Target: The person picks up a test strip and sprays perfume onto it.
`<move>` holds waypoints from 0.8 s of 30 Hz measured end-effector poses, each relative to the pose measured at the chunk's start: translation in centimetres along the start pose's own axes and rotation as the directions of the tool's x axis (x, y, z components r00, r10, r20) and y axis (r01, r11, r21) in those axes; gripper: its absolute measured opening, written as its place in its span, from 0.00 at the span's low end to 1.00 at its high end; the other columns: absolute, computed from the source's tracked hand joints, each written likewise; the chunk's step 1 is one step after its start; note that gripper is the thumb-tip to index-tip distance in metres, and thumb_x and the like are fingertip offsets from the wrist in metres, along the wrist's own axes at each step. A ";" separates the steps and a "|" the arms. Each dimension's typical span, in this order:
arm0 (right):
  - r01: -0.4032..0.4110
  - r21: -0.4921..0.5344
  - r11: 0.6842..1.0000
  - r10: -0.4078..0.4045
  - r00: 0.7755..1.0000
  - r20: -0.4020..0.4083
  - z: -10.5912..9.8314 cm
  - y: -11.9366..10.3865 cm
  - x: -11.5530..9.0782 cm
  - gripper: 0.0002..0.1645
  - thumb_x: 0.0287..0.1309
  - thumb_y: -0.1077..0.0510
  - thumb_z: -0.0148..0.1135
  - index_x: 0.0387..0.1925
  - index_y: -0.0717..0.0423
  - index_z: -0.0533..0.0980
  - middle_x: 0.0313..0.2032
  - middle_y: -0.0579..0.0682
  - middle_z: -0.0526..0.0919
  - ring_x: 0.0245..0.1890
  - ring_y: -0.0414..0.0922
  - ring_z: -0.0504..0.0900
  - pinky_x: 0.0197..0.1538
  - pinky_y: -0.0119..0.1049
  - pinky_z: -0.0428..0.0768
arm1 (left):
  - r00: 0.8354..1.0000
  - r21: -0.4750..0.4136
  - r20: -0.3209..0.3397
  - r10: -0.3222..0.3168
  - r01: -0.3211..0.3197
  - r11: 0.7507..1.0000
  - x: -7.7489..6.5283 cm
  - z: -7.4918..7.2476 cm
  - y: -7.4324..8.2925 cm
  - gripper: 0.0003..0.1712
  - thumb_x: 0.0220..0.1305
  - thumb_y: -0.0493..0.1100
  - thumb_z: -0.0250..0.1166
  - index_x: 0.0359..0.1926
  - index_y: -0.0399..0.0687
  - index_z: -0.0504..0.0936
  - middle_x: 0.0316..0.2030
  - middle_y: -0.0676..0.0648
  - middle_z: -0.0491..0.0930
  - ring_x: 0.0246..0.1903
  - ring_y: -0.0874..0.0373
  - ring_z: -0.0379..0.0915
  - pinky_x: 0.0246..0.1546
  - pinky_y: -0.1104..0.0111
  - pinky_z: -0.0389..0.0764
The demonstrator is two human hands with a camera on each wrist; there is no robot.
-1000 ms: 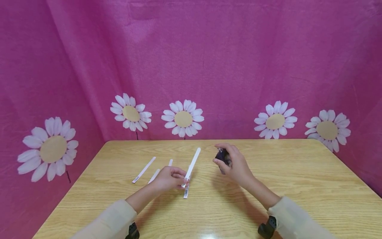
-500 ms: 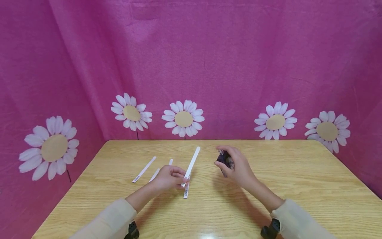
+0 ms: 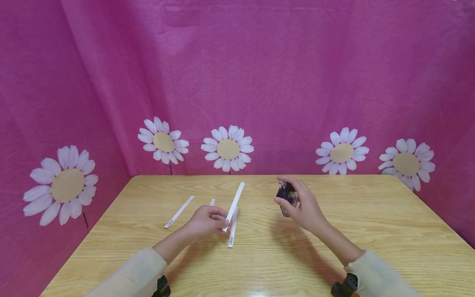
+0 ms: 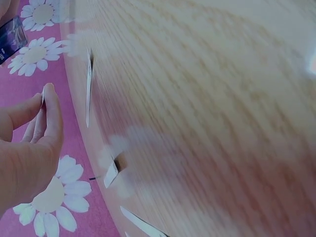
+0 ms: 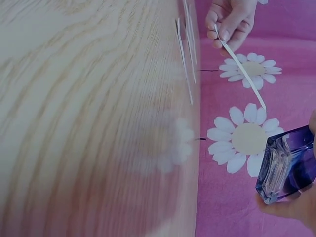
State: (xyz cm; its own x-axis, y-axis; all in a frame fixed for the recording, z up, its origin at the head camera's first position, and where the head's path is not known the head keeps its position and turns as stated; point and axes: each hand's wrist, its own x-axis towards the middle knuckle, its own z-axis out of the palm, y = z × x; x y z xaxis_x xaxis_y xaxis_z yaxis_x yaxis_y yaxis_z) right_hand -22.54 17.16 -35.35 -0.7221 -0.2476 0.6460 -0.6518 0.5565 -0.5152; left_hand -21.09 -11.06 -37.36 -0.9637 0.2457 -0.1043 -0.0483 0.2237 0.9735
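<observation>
My left hand point(image 3: 205, 221) pinches a white paper test strip point(image 3: 235, 201) near its lower end, the rest slanting up and away above the table. My right hand point(image 3: 308, 208) grips a dark blue-purple glass bottle point(image 5: 289, 165) between thumb and fingers, held in the air to the right of the strip. In the right wrist view the bottle looks faceted with a thick clear base; it does not touch the strip. Just under the left hand, another strip point(image 3: 232, 233) with a dark printed label lies on the table.
A labelled strip point(image 3: 179, 212) lies farther left on the wooden table point(image 3: 371, 231). The tip of another strip point(image 3: 212, 202) shows behind the left hand. A pink curtain point(image 3: 282, 82) with printed daisies stands along the back and sides.
My right hand has moved a little to the right with the bottle, widening the gap to the strip. My left hand has shifted slightly left with its strip, uncovering more of the one below.
</observation>
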 end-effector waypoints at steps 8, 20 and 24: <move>-0.003 0.021 1.000 0.003 1.000 -0.006 -0.5 0.8 -0.7 0.31 0.53 0.63 0.69 0.60 0.52 0.71 0.55 0.56 0.78 0.47 0.46 0.76 0.37 0.31 0.83 | 0.999 -0.003 -0.033 -0.017 0.017 1.000 0.1 -0.4 -0.5 0.14 0.59 0.27 0.62 0.46 0.21 0.75 0.34 0.33 0.84 0.30 0.58 0.83 0.39 0.61 0.87; -0.032 0.026 0.999 0.032 0.999 0.016 -1.3 1.2 -1.0 0.31 0.54 0.63 0.68 0.61 0.53 0.71 0.56 0.56 0.77 0.48 0.42 0.74 0.36 0.29 0.82 | 0.989 0.034 -0.123 -0.085 0.089 0.995 0.5 -1.0 -0.7 0.14 0.59 0.28 0.63 0.46 0.26 0.76 0.35 0.35 0.84 0.33 0.51 0.86 0.38 0.65 0.87; -0.041 0.021 0.999 0.040 0.999 0.024 -1.3 1.2 -1.1 0.32 0.54 0.62 0.68 0.61 0.52 0.70 0.55 0.55 0.77 0.48 0.38 0.73 0.36 0.31 0.83 | 0.986 0.057 -0.130 -0.109 0.117 0.992 0.7 -1.2 -0.9 0.13 0.59 0.29 0.64 0.46 0.29 0.77 0.34 0.39 0.85 0.34 0.50 0.86 0.26 0.73 0.84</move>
State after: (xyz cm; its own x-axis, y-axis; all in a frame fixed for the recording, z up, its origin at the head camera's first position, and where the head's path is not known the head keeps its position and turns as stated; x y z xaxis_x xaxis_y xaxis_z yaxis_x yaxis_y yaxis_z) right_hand -22.25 19.15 -35.98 -0.7531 -0.2439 0.6110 -0.6265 0.5493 -0.5529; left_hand -22.04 -12.18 -38.12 -0.9787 0.0950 -0.1822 -0.1457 0.3042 0.9414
